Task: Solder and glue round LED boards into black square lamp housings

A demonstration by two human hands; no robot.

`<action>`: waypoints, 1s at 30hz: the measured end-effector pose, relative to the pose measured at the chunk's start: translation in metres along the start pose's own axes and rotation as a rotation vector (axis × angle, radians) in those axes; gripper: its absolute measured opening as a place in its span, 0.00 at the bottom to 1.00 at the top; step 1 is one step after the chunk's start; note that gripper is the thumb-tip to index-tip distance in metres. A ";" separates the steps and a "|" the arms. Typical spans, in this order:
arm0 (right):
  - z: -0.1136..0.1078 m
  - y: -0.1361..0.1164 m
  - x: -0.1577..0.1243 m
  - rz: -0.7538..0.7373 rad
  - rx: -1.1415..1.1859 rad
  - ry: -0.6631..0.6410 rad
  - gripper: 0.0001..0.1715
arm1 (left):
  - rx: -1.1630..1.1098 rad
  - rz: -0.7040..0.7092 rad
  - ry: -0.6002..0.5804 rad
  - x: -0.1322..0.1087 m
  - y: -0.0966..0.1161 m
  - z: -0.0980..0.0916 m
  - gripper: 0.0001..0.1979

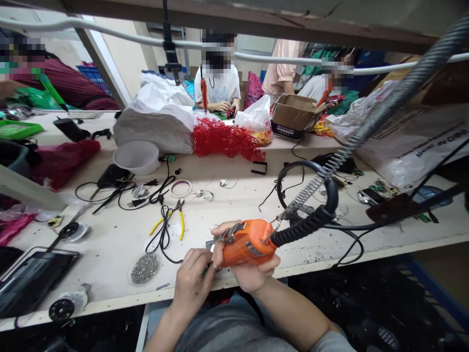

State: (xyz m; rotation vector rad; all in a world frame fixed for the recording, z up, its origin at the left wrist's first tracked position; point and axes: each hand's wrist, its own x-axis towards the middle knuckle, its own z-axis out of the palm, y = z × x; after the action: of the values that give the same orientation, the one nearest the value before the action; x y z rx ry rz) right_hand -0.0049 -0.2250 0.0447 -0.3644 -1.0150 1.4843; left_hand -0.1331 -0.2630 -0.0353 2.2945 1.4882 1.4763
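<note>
My right hand (252, 274) is wrapped round an orange electric screwdriver (246, 243) at the near edge of the white workbench (227, 215). A thick black cable (311, 220) and a coiled spring cord (370, 122) run up and right from the tool. My left hand (191, 279) is closed in a pinch on a small green and dark part (207, 270) right under the tool's tip. A small round dish of screws (145, 268) lies just left of my left hand. Yellow-handled pliers (172, 220) lie beyond it among black wires.
A white bowl (137, 157), a tape ring (181, 187), red netting (223, 139), white bags (161, 117) and a cardboard box (295, 115) sit farther back. Black trays (29, 278) and small wheels (62, 308) lie at the left. Other people work across the bench.
</note>
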 end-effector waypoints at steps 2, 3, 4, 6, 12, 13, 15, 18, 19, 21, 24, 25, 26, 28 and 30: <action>0.001 -0.001 0.000 0.019 -0.009 -0.010 0.45 | -0.013 -0.011 -0.012 -0.001 -0.002 0.001 0.08; 0.001 -0.002 0.000 0.031 -0.009 -0.017 0.45 | -0.015 -0.020 -0.020 -0.002 -0.003 0.001 0.08; 0.001 -0.003 -0.001 0.047 -0.005 -0.021 0.46 | -0.014 -0.031 -0.027 -0.003 -0.003 0.001 0.08; 0.001 -0.006 -0.002 0.090 0.015 -0.021 0.47 | -0.003 -0.049 -0.035 -0.004 -0.002 0.001 0.08; -0.005 -0.006 -0.002 0.190 0.030 -0.037 0.46 | -0.013 -0.046 -0.083 -0.006 -0.001 -0.002 0.09; -0.006 -0.004 -0.001 0.192 0.024 -0.049 0.45 | -0.019 -0.050 -0.097 -0.007 -0.002 -0.003 0.09; -0.008 0.000 0.002 0.186 0.010 -0.080 0.44 | -0.030 -0.069 -0.118 -0.010 -0.005 -0.004 0.09; -0.009 0.009 0.009 0.149 -0.018 -0.099 0.45 | -0.062 -0.133 -0.131 -0.013 -0.013 -0.005 0.08; -0.010 0.013 0.011 0.131 -0.030 -0.096 0.45 | -0.072 -0.167 -0.137 -0.013 -0.015 -0.004 0.06; -0.012 0.021 0.015 0.080 -0.061 -0.078 0.44 | -0.081 -0.248 -0.157 -0.015 -0.020 -0.002 0.06; -0.017 0.033 0.019 0.024 -0.120 -0.060 0.43 | -0.091 -0.346 -0.208 -0.017 -0.025 0.004 0.19; -0.019 0.036 0.020 0.014 -0.133 -0.060 0.44 | -0.097 -0.364 -0.227 -0.018 -0.026 0.007 0.21; -0.020 0.039 0.020 0.008 -0.143 -0.058 0.45 | -0.104 -0.378 -0.246 -0.018 -0.026 0.010 0.23; -0.023 0.043 0.020 -0.009 -0.152 -0.047 0.45 | -0.124 -0.399 -0.278 -0.018 -0.026 0.015 0.23; -0.025 0.046 0.019 -0.026 -0.153 -0.035 0.46 | -0.149 -0.428 -0.304 -0.017 -0.025 0.016 0.23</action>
State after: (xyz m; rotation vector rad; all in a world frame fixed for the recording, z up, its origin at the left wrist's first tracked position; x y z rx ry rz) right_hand -0.0198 -0.1920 0.0022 -0.4338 -1.1606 1.3983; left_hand -0.1400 -0.2545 -0.0678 1.8577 1.5838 1.0333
